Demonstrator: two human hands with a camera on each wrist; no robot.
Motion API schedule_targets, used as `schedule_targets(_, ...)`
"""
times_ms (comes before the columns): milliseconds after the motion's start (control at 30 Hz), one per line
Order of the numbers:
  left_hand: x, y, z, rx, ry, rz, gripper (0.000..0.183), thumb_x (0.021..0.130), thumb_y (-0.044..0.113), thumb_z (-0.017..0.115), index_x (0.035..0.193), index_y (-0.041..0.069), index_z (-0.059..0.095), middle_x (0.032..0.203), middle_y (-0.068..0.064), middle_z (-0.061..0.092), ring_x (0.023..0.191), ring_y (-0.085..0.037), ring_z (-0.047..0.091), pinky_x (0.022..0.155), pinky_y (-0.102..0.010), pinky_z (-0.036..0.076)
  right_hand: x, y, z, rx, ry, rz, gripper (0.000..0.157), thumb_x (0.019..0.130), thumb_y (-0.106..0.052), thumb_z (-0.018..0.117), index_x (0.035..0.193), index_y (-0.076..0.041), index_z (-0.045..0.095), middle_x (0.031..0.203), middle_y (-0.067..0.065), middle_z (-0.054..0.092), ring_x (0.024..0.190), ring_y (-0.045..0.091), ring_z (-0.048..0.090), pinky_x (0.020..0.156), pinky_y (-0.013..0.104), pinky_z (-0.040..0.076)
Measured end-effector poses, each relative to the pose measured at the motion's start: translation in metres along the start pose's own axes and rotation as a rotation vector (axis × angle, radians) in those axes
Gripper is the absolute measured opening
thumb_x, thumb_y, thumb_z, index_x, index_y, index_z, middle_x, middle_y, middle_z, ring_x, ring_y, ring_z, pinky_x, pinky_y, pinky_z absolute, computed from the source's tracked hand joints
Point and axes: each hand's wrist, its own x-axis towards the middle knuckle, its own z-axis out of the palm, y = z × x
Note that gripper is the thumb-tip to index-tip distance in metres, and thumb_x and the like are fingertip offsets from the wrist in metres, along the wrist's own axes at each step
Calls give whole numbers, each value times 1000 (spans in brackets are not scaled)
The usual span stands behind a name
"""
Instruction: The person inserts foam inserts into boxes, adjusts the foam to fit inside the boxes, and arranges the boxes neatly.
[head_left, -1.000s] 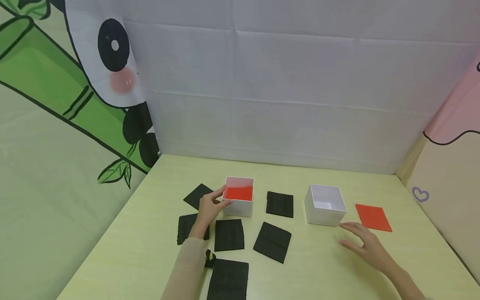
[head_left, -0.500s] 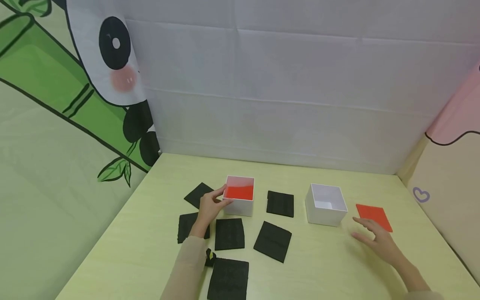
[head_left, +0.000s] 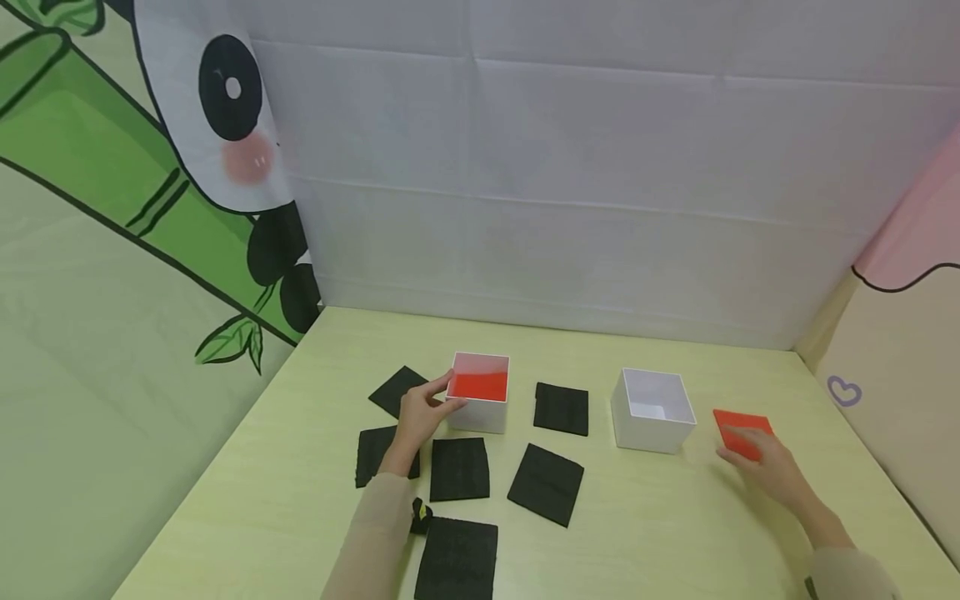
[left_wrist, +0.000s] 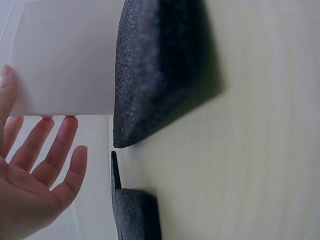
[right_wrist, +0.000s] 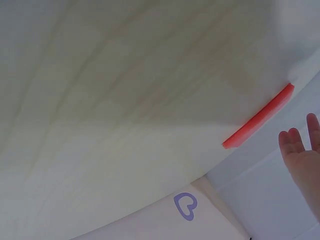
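My left hand (head_left: 422,414) grips a white open-topped box (head_left: 482,414) at its near left corner, thumb on the front face and fingers along the left side. Inside this box shows a red square (head_left: 478,386). The left wrist view has the same box (left_wrist: 65,60) with fingertips at its edge. On the right, my right hand (head_left: 772,471) hovers over a flat red foam square (head_left: 738,418), fingers extended and overlapping it in the head view. From the right wrist, that hand (right_wrist: 305,155) appears apart from the red foam square (right_wrist: 260,120), holding nothing.
A second white box (head_left: 648,429) stands open between the hands. Several black foam squares (head_left: 459,471) lie on the pale table (head_left: 637,525) around the left box. A small black and yellow piece (head_left: 421,515) is beside the left sleeve. A white cloth wall (head_left: 562,192) rises behind.
My right hand has moved rightward from beside the second white box to over the red foam square. The left hand keeps its hold on the left box.
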Motion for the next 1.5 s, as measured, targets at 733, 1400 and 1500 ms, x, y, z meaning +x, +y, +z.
schedule_targets(733, -1, 1, -2, 3, 4, -5, 58, 71, 25, 75, 124, 9, 54, 117, -10, 57, 67, -18, 59, 60, -27, 48, 9, 33, -6, -109, -104, 92, 52, 82, -24, 65, 112, 16, 51, 118, 45, 30, 105, 61, 26, 82, 67, 22)
schedule_targets(1400, 1, -2, 0, 19, 12, 6, 57, 71, 23, 75, 123, 10, 55, 117, -9, 58, 64, -17, 56, 59, -26, 47, 17, 47, -2, -127, -145, 139, 58, 78, -29, 68, 114, 13, 51, 114, 50, 25, 100, 62, 28, 79, 67, 26)
schedule_targets(1500, 1, -3, 1, 24, 18, 21, 58, 71, 23, 75, 123, 9, 55, 116, -10, 58, 64, -17, 56, 59, -25, 48, 19, 58, 2, -103, -91, 111, 60, 76, -37, 69, 114, 7, 55, 112, 49, 28, 100, 59, 28, 83, 64, 25)
